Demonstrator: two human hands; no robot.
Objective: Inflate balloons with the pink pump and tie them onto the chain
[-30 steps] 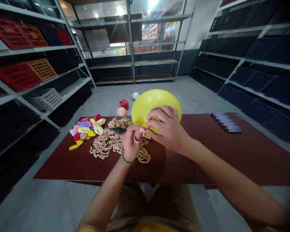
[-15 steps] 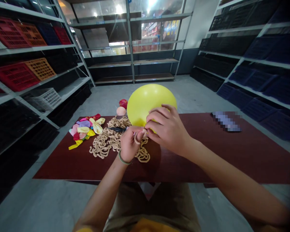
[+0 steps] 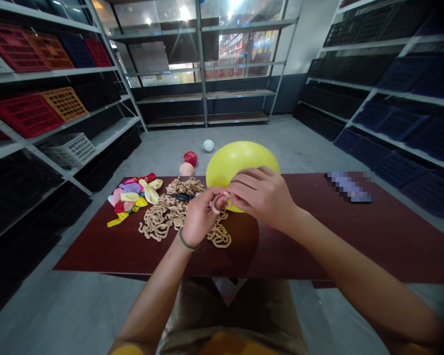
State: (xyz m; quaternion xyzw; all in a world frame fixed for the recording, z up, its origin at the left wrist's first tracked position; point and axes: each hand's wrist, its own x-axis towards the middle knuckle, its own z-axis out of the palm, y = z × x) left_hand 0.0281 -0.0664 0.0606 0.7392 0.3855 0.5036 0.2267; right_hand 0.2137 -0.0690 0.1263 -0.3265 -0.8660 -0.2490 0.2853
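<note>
A large inflated yellow balloon (image 3: 240,160) stands behind my hands, over the far edge of the dark red table (image 3: 299,251). My left hand (image 3: 203,214) pinches a small curled beige piece (image 3: 216,203) at the balloon's near side. My right hand (image 3: 261,195) has its fingers closed together against the same spot, the balloon's lower part behind them; the neck is hidden by the fingers. Left of my left hand lies a heap of curly beige pieces (image 3: 159,217) with a black item (image 3: 181,196) on it.
Uninflated coloured balloons (image 3: 131,195) lie at the table's left. A blurred flat object (image 3: 350,187) is at the right. Beyond the far edge are red (image 3: 190,158), pink (image 3: 187,169) and pale (image 3: 208,145) balls. Shelves with crates (image 3: 25,113) stand around.
The yellow balloon has shifted right and down, uncovering the pale ball behind it. My right hand's fingers have come closer together beside my left hand.
</note>
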